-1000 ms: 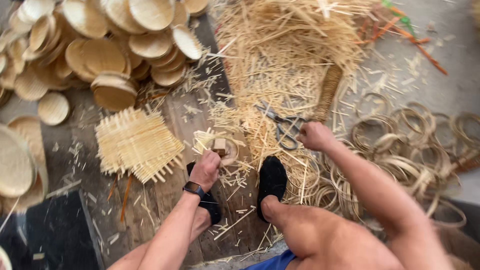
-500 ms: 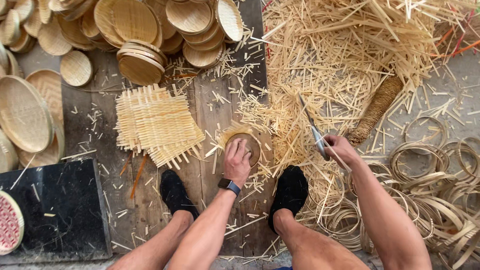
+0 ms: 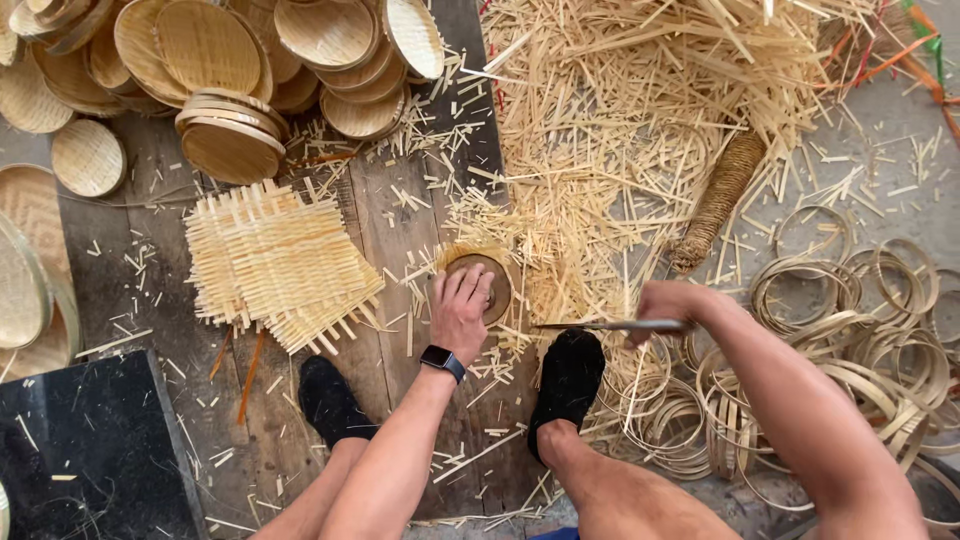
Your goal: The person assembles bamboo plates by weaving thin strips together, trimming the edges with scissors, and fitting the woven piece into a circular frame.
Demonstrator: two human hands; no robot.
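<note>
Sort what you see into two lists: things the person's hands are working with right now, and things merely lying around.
In use:
left hand pressing down on a small round basket
right hand gripping a long metal blade

Lying about:
stack of woven mats
finished round baskets
bamboo hoops
heap of offcut strips
wrapped cord roll
black slab

Bare plank (image 3: 400, 230) between the woven mat (image 3: 275, 262) and the strip pile (image 3: 640, 130) is passable; hoops (image 3: 850, 330) crowd the right.
</note>
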